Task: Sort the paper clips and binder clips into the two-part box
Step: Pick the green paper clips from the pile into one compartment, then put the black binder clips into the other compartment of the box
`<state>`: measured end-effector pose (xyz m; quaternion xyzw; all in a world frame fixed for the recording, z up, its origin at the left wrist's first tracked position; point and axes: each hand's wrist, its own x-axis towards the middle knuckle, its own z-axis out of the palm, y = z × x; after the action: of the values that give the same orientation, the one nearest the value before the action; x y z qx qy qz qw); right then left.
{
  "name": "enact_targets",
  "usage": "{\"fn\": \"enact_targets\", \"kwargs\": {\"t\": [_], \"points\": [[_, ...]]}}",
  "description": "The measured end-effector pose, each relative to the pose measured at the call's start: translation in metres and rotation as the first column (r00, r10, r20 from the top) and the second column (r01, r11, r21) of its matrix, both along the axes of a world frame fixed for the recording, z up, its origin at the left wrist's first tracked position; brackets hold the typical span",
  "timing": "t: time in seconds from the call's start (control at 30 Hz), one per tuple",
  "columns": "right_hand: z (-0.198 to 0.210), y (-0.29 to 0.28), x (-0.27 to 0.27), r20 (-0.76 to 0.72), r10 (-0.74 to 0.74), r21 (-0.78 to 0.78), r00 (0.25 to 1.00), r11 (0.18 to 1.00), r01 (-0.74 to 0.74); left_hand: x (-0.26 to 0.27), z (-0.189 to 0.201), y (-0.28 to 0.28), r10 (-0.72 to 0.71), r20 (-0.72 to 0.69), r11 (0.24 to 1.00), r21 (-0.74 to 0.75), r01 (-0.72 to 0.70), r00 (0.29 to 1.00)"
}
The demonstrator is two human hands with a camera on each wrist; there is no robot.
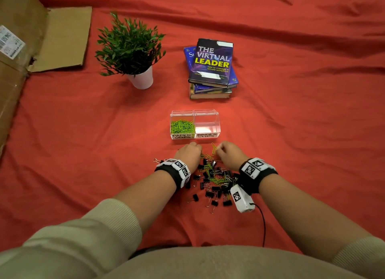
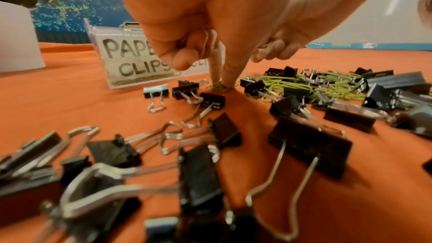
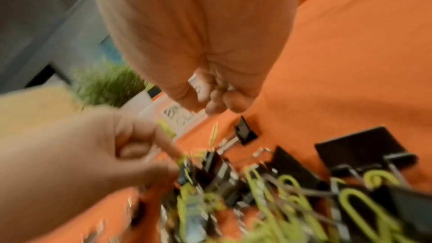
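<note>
The clear two-part box (image 1: 195, 124) stands just beyond my hands; its left half, labelled PAPER CLIPS (image 2: 131, 58), holds green paper clips (image 1: 182, 127), and its right half, labelled BINDER CLIPS, shows nothing inside. A mixed pile of black binder clips (image 1: 212, 192) and green paper clips (image 2: 304, 84) lies between my wrists. My left hand (image 2: 221, 81) reaches down at the pile's far edge and pinches a green paper clip (image 2: 218, 86) against the cloth, its other fingers curled. To its right, my right hand (image 3: 217, 103) is curled around a few green paper clips (image 2: 266, 46).
Red cloth (image 1: 302, 133) covers the whole surface. Behind the box are a stack of books (image 1: 212, 68) and a potted plant (image 1: 133, 49) in a white pot. Flattened cardboard (image 1: 41, 39) lies at the far left. A cable (image 1: 263, 220) runs from my right wrist.
</note>
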<state>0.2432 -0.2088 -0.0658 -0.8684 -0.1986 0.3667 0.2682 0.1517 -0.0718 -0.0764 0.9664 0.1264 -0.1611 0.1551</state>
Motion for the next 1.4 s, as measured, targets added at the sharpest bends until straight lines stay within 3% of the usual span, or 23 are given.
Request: {"fn": "enact_targets", "kwargs": {"t": [0.1,0.23,0.37,0.5,0.6,0.73,0.83,1.03,1.23,1.4], "points": [[0.016,-0.006,0.009,-0.207,-0.127,0.116,0.97,0.981,0.153,-0.002,0.0,-0.002,-0.053,-0.014,0.997,0.052,0.054,0.998],[0.041,0.007,0.022,-0.273,-0.129,0.203,0.953,0.961,0.188,-0.006,0.0,-0.003,-0.059,-0.056,0.994,0.086,0.064,0.997],[0.05,0.05,0.028,-0.021,0.0,0.155,1.0,0.988,0.004,-0.012,-0.001,0.0,-0.016,-0.127,0.996,0.087,0.027,0.992],[0.051,0.101,0.022,0.248,0.203,-0.006,0.947,0.978,-0.208,-0.023,0.002,0.009,0.082,-0.123,0.996,-0.016,-0.084,0.989],[0.044,0.129,0.017,0.328,0.307,-0.098,0.893,0.952,-0.292,-0.031,0.009,0.022,0.154,-0.037,0.98,-0.125,-0.157,0.987],[0.032,0.144,0.014,0.308,0.34,-0.114,0.889,0.94,-0.321,-0.033,0.024,0.045,0.23,0.011,0.949,-0.224,-0.222,0.973],[0.037,0.138,0.014,0.28,0.33,-0.057,0.902,0.943,-0.327,-0.025,0.037,0.06,0.263,0.018,0.935,-0.25,-0.25,0.965],[0.051,0.085,0.023,0.252,0.066,0.172,0.966,0.979,-0.112,0.013,0.055,0.08,0.24,0.001,0.951,-0.2,-0.235,0.971],[0.026,0.015,0.01,0.182,0.331,-0.152,0.926,0.94,-0.306,0.048,0.049,0.08,0.102,-0.109,0.989,-0.099,-0.113,0.989],[-0.004,0.003,0.004,0.368,0.417,-0.163,0.831,0.909,-0.384,0.054,0.041,0.08,0.042,-0.066,0.999,0.0,-0.042,0.997]]}}
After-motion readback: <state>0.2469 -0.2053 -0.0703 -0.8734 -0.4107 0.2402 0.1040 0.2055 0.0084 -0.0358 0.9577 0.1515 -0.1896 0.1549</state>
